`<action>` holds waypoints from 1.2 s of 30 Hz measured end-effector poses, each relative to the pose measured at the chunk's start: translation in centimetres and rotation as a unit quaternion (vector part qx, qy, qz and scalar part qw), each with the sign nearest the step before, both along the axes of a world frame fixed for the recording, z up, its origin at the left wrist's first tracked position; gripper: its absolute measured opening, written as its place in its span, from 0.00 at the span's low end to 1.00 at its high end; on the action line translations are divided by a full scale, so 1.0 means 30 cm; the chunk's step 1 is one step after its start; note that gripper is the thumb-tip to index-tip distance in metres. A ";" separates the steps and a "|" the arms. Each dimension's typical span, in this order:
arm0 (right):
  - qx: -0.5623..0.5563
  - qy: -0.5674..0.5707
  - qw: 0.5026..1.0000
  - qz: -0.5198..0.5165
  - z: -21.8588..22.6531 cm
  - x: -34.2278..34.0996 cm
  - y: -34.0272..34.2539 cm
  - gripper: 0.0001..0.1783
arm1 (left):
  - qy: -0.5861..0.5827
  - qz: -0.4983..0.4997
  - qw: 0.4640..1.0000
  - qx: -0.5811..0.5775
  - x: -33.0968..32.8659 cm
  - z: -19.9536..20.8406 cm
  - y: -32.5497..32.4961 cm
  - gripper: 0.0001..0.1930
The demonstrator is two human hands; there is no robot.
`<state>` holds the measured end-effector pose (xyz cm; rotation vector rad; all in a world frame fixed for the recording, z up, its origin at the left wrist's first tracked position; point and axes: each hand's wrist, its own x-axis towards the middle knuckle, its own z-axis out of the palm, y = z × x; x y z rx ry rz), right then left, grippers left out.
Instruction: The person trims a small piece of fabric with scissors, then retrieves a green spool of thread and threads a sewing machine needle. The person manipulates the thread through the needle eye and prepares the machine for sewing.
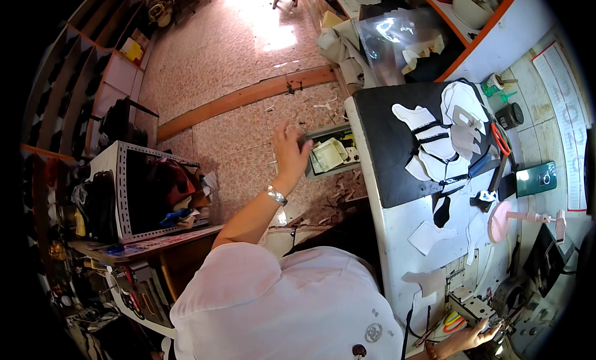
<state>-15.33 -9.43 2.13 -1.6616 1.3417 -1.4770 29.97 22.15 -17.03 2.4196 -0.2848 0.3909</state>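
Note:
My left hand (290, 152), with a silver bracelet (277, 195) at the wrist, is stretched over the floor side of a pulled-out grey drawer (335, 170). Its fingers are apart and hold nothing; the thumb is close to the drawer's outer edge. Pale yellow folded pieces (329, 154) lie in the drawer. At the lower right, my right hand (470, 339) rests against a machine with metal parts (475, 307), fingers bent around a small part too unclear to name. Yellow-and-red scissors handles (454, 323) are beside it.
The white worktable (397, 260) carries a black mat (385, 142) with white cut shoe-upper pieces (428, 133), orange-handled scissors (500, 139), a green phone (536, 178) and a pink stand (498, 221). To the left stand a metal-framed box (124, 192) and shelves (74, 74). Scraps litter the floor.

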 end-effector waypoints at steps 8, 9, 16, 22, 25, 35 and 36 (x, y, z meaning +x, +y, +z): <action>-0.030 -0.007 0.999 0.014 0.022 0.077 0.029 0.31 | 0.099 -0.146 0.970 0.167 -0.011 0.121 -0.006 0.15; -0.029 -0.007 0.999 0.015 0.026 0.083 0.032 0.32 | 0.109 -0.146 0.970 0.160 -0.006 0.129 -0.010 0.14; -0.044 -0.015 0.999 0.017 0.042 0.114 0.047 0.31 | 0.132 -0.136 0.981 -0.046 0.042 0.118 -0.031 0.07; -0.054 -0.005 0.998 0.014 0.035 0.121 0.047 0.27 | 0.316 -0.050 0.842 -0.434 0.157 0.097 0.031 0.08; -0.049 -0.005 0.999 0.011 0.033 0.119 0.043 0.26 | 0.366 -0.080 0.830 -0.413 0.168 0.069 0.075 0.09; -0.050 -0.005 0.999 0.003 0.033 0.113 0.039 0.25 | 0.231 -0.154 0.957 -0.081 0.050 0.074 -0.065 0.19; -0.049 -0.003 0.999 0.001 0.031 0.114 0.040 0.25 | 0.260 -0.165 0.947 -0.090 0.047 0.085 -0.079 0.18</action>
